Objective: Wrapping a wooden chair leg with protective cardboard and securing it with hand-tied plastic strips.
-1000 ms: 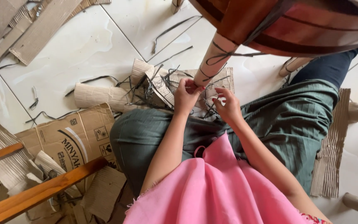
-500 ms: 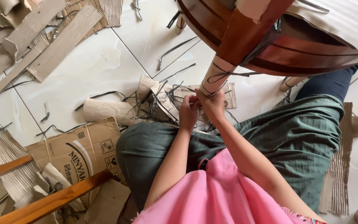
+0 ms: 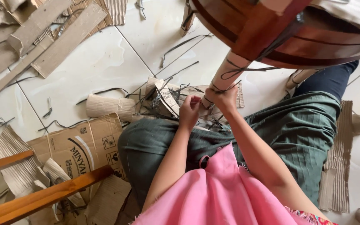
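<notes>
A chair leg (image 3: 230, 75) wrapped in tan corrugated cardboard slants down from a dark red wooden chair frame (image 3: 296, 37). Thin black string (image 3: 246, 68) is wound around the wrap. My right hand (image 3: 223, 100) clasps the leg near its lower end. My left hand (image 3: 189, 111) sits just to its left, fingers pinched on a strand of the black string by the leg. Green trousers (image 3: 296, 133) cover my lap below both hands.
A heap of cardboard offcuts and black string scraps (image 3: 163, 100) lies on the white tiled floor (image 3: 92, 62). A cardboard roll (image 3: 109, 106), a printed flattened box (image 3: 84, 146), long cardboard strips (image 3: 59, 41) and orange wooden rails (image 3: 42, 196) lie left.
My hands came together and closed onto the lower end of the wrapped leg; a second ago they were apart below it. The view shifted slightly.
</notes>
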